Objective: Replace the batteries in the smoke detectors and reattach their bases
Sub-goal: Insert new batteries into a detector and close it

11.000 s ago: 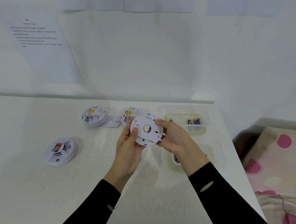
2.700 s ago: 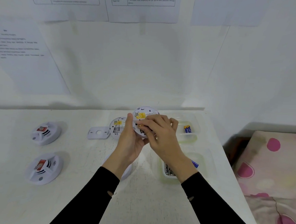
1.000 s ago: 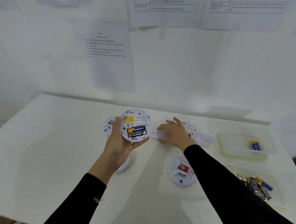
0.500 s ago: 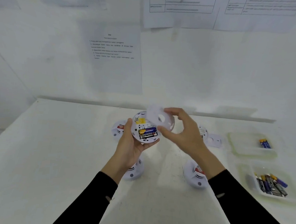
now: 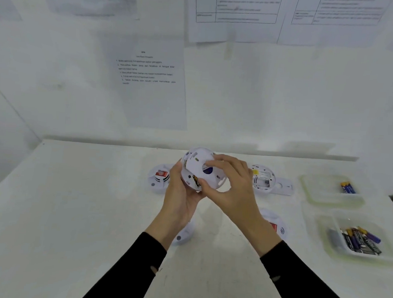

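Note:
My left hand [image 5: 180,194] grips a white round smoke detector [image 5: 190,179] above the table, its back turned toward me. My right hand [image 5: 230,186] holds a white base plate [image 5: 199,166] by its edge against that back; a blue battery shows through the plate's centre hole. An open detector [image 5: 262,180] with a yellow label lies at the back right beside a loose base plate [image 5: 283,188]. Three closed detectors rest on the table: one at the back left [image 5: 158,177], one under my left wrist [image 5: 183,235], one under my right forearm [image 5: 276,225].
On the white table [image 5: 70,210], two clear plastic trays stand at the right: the far tray [image 5: 327,195] holds a couple of blue batteries, the near tray [image 5: 356,237] holds several. Printed sheets hang on the wall behind. The table's right edge is close to the trays.
My right hand picked a base plate up from the table and brought it onto the back of the detector in my left hand. It now covers the battery compartment.

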